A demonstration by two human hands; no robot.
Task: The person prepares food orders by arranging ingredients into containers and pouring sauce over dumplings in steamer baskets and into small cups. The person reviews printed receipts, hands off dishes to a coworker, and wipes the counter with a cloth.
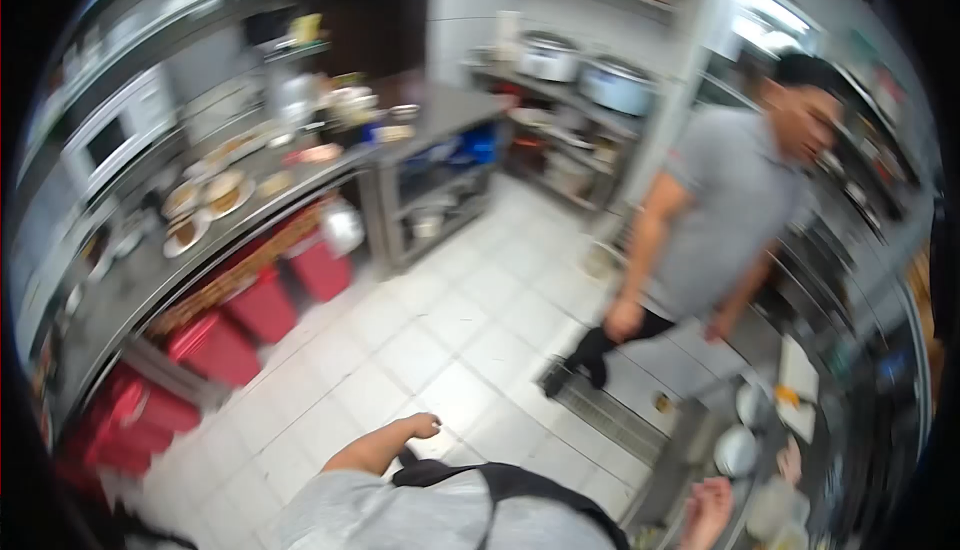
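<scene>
My left hand [424,425] is held out low over the white tiled floor [400,350], in front of my dark apron [520,495]. Blur hides its fingers, and nothing can be made out in it. At the lower right, my right hand [708,508] is raised, its fingers loosely bent and somewhat apart, with nothing visible in it. It is nearest to the steel counter on the right, where a white bowl [737,450] and a second round white dish [755,404] stand. A white board [798,385] with something orange on it lies beyond them.
A co-worker [735,215] in a grey shirt stands ahead on the right, beside a floor grate [610,415]. Along the left runs a steel counter [150,275] with plated food [228,193] and red bins [215,348] beneath. Large pots [615,85] stand on the back shelf.
</scene>
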